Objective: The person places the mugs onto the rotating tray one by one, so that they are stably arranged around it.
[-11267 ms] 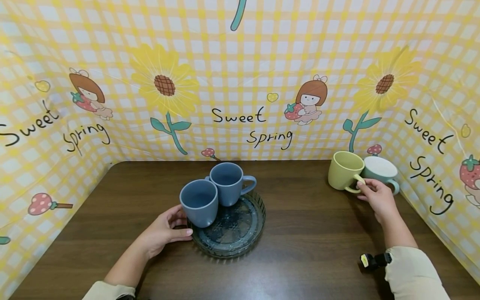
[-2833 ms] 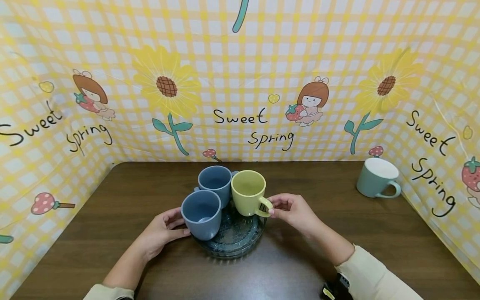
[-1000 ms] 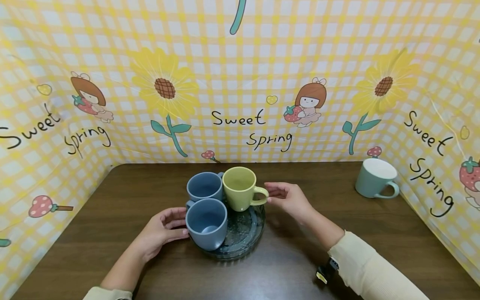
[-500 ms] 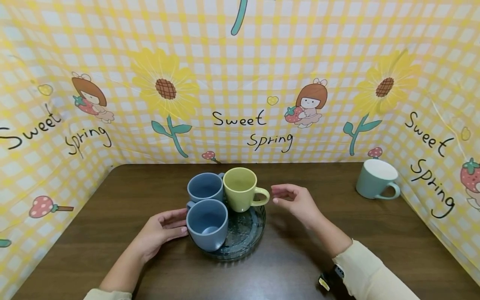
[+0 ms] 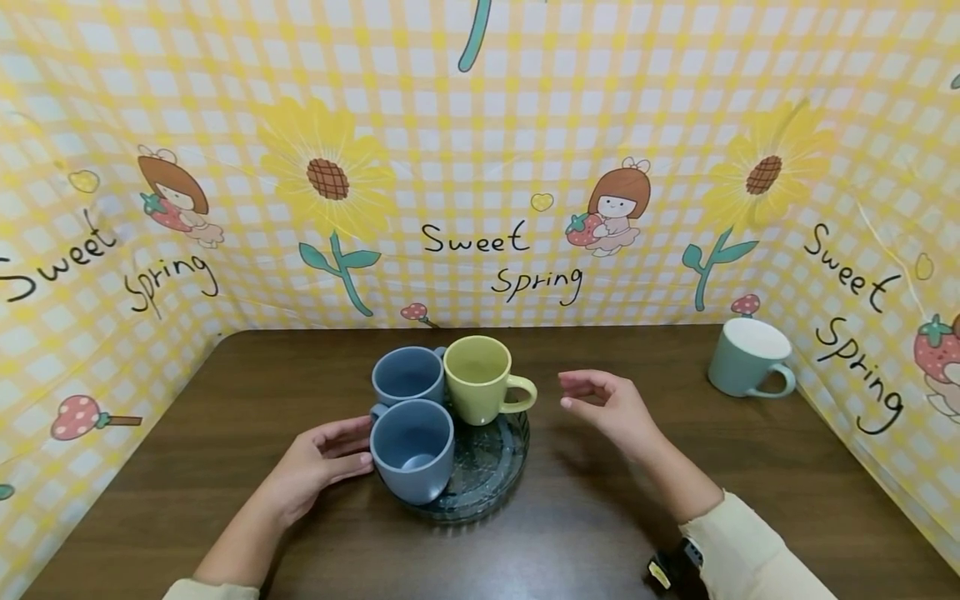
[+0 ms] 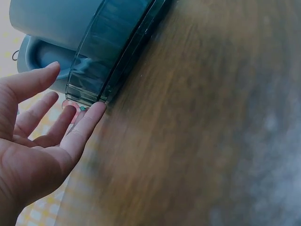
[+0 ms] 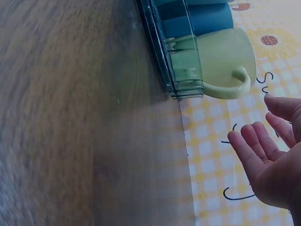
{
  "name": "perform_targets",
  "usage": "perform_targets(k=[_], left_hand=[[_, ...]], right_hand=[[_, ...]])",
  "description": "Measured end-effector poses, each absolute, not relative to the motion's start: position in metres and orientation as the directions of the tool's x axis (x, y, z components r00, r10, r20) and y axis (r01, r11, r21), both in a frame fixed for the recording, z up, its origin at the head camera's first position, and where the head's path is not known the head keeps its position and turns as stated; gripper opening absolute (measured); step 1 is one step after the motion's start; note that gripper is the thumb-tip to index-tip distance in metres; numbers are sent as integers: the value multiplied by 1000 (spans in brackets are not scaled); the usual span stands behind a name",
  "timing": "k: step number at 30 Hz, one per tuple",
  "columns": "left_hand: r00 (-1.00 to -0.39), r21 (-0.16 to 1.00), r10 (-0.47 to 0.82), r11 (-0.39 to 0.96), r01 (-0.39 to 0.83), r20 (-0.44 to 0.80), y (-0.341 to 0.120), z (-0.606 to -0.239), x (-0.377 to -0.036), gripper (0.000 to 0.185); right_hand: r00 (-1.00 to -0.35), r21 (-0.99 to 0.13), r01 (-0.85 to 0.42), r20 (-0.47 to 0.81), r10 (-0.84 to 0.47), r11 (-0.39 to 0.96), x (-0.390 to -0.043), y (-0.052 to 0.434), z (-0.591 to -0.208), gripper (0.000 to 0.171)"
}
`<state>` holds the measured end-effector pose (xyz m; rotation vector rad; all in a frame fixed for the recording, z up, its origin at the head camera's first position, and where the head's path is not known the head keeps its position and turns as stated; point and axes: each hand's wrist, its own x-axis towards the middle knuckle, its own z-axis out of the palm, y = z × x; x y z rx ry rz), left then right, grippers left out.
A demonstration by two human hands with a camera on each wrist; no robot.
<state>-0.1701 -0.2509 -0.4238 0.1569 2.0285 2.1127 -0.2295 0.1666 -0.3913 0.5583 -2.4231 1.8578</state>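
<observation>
A round, dark clear-glass tray (image 5: pixel 487 475) with a raised rim carries three mugs on the table. A blue mug (image 5: pixel 412 454) stands at its front left, a second blue mug (image 5: pixel 408 375) behind that one, and a yellow-green mug (image 5: pixel 477 383) at the back right, handle pointing right. Beside the front blue mug is my left hand (image 5: pixel 318 467), fingers loosely spread; in the left wrist view a fingertip (image 6: pixel 96 110) is right at the tray's rim. My right hand (image 5: pixel 615 408) hovers right of the yellow-green mug's handle, apart from it, fingers relaxed and holding nothing.
A teal mug with a white inside (image 5: pixel 750 362) stands alone at the table's back right, handle to the right. The brown wooden table (image 5: pixel 525 554) is bordered by a yellow checked cloth (image 5: pixel 480 158) at the back and both sides.
The yellow-green mug came from beside the teal mug onto the tray, carried by my right hand. The mugs shifted counterclockwise with the tray. My right hand let go and drew away right.
</observation>
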Motion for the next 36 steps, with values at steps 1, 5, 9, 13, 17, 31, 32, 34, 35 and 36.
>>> perform_targets(k=[1, 5, 9, 13, 17, 31, 32, 34, 35, 36], left_hand=[[-972, 997, 225, -36, -75, -65, -251, -424, -170, 66], [-968, 996, 241, -41, -77, -65, -251, -423, -171, 67], [-964, 996, 259, -37, -78, -66, -251, -424, -173, 69], [-962, 996, 264, -27, -86, -76, -251, -425, -175, 70], [-961, 996, 263, -14, -89, -82, -250, -424, -176, 70], [-964, 996, 249, 44, -84, -92, -247, -426, -179, 73], [-964, 995, 249, 46, -85, -94, -247, -426, -179, 73], [-964, 995, 246, 46, -90, -99, -247, -426, -178, 73], [-965, 995, 241, 45, -94, -102, -247, -425, -178, 73], [-965, 995, 240, 44, -95, -102, -247, -425, -178, 73]], right_hand=[[-932, -925, -309, 249, -263, 221, -229, 168, -391, 36], [-922, -916, -329, 259, -287, 231, -228, 174, -389, 36], [-917, -910, -339, 263, -300, 238, -225, 181, -388, 36], [-922, -912, -330, 256, -290, 244, -225, 187, -390, 37], [-927, -913, -323, 253, -277, 249, -225, 193, -392, 37], [-943, -929, -292, 241, -230, 225, -220, 209, -392, 39], [-944, -930, -290, 240, -225, 225, -219, 211, -391, 39], [-946, -929, -290, 241, -218, 232, -218, 214, -391, 40], [-947, -928, -289, 240, -215, 236, -218, 215, -391, 40], [-948, -927, -287, 238, -212, 241, -217, 217, -391, 40]])
